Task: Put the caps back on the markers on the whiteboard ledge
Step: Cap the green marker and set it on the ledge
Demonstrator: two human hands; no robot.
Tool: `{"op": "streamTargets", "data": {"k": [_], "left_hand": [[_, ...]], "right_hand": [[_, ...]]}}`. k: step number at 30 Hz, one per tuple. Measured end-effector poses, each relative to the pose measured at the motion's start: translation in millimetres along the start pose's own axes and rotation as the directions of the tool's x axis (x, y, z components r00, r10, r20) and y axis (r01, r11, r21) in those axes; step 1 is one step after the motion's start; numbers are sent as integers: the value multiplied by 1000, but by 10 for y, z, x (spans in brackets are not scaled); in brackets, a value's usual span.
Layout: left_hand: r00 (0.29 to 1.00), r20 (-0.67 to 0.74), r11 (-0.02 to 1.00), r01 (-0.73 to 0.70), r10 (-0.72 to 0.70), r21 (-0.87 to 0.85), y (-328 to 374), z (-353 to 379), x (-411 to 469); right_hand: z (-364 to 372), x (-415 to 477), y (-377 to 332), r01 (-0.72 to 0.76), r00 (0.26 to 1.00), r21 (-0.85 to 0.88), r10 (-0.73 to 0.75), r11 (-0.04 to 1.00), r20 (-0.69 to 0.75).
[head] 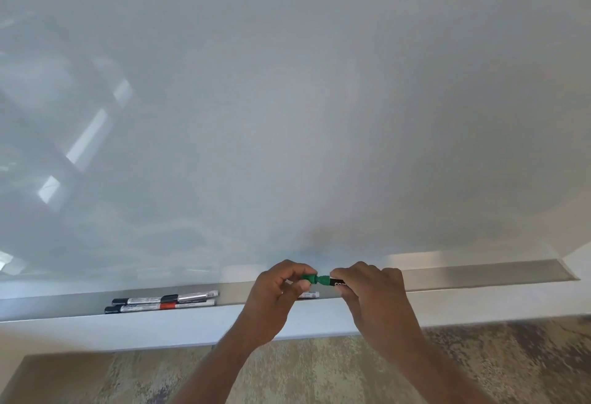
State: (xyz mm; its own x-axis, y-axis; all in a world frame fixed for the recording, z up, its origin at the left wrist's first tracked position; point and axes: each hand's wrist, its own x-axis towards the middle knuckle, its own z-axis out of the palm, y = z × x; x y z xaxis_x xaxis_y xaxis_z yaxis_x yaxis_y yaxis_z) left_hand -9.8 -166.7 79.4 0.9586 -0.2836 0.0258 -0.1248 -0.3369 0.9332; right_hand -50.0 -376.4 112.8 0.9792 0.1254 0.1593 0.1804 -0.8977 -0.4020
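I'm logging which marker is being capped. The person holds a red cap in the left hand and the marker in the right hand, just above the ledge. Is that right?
Not quite: the head view shows a green cap, not red. The rest stands: left hand on the cap, right hand on the marker, above the ledge.

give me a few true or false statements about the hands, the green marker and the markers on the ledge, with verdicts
1. The left hand pinches a green cap. True.
2. The right hand is empty. False: it grips the green marker by its dark barrel.
3. The cap is fully pushed home. False: it only meets the marker's green end, with a narrow neck showing between them.
4. Two markers lie side by side on the ledge, to the left of the hands. True.
5. Those two markers lie uncapped. False: both show black caps at their left ends.
6. Another marker lies on the ledge, partly hidden behind the hands. True.
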Motion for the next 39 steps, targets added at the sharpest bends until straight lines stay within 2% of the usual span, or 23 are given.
{"op": "streamTargets", "data": {"k": [4, 9, 17, 22, 26, 31, 36, 39], "left_hand": [[998, 15, 995, -56, 55, 79, -6, -69, -62], [998, 6, 994, -70, 70, 82, -20, -178, -106], [994, -54, 994, -88, 92, 69, -94, -259, -180], [992, -10, 980, -123, 126, 157, -139, -409, -179], [983, 26, 918, -180, 183, 354, -211, -512, -176], [946, 39, 753, -281, 322, 595, -355, -595, -203], [961, 68, 684, -239, 267, 689, -632, -725, -176], [978, 15, 649, -149, 208, 746, -871, -857, -153]], "right_hand": [[19, -5, -88, 44, 998, -47, -41, 998, 50], [51, 5, -204, 58, 995, -12, -57, 998, 81], [201, -15, -410, -62, 997, 86, 58, 994, 49], [297, 56, -446, -41, 998, 116, 35, 992, 49], [449, 179, -548, 2, 998, 80, -7, 997, 66], [722, 323, -702, 1, 995, 110, -12, 994, 99], [1043, 410, -784, -31, 985, 213, -6, 977, 172], [1146, 453, -720, -88, 984, 258, 43, 962, 175]]}}
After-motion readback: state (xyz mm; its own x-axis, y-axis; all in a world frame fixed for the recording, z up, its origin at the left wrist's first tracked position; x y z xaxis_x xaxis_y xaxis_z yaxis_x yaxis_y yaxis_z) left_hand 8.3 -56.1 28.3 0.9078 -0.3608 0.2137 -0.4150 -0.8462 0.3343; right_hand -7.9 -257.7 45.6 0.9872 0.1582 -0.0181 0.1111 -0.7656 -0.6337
